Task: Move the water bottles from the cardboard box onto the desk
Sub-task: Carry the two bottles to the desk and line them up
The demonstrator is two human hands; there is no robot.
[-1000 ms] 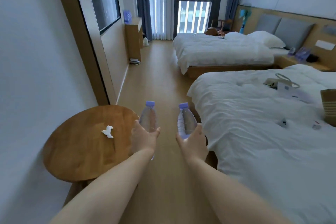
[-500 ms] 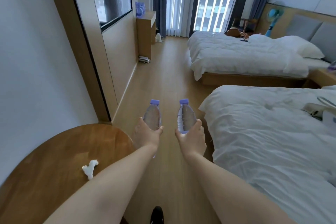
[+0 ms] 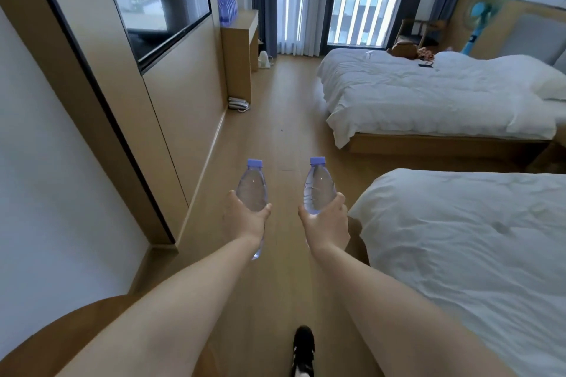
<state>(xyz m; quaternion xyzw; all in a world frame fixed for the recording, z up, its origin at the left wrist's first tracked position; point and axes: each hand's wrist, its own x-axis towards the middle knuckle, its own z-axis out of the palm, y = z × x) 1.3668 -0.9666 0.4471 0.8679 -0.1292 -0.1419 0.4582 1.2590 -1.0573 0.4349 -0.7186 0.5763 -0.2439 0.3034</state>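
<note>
My left hand (image 3: 245,219) grips a clear water bottle (image 3: 252,190) with a purple cap, held upright in front of me. My right hand (image 3: 326,223) grips a second clear bottle (image 3: 318,190) with a purple cap, also upright. Both are carried over the wooden floor. Far ahead on the left stands the wooden desk (image 3: 240,40) against the wall, with several purple-capped bottles (image 3: 227,8) grouped on its top. The cardboard box is out of view.
A white bed (image 3: 474,248) lies close on my right and a second bed (image 3: 428,95) further ahead. The round wooden table (image 3: 76,324) shows at the bottom left. A telephone (image 3: 239,103) and a white kettle (image 3: 264,59) sit on the floor near the desk. My shoe (image 3: 303,346) is below.
I have walked forward along the aisle between wall and beds. The round table has slid down out of the view and the desk is nearer. Both hands still hold their bottles.
</note>
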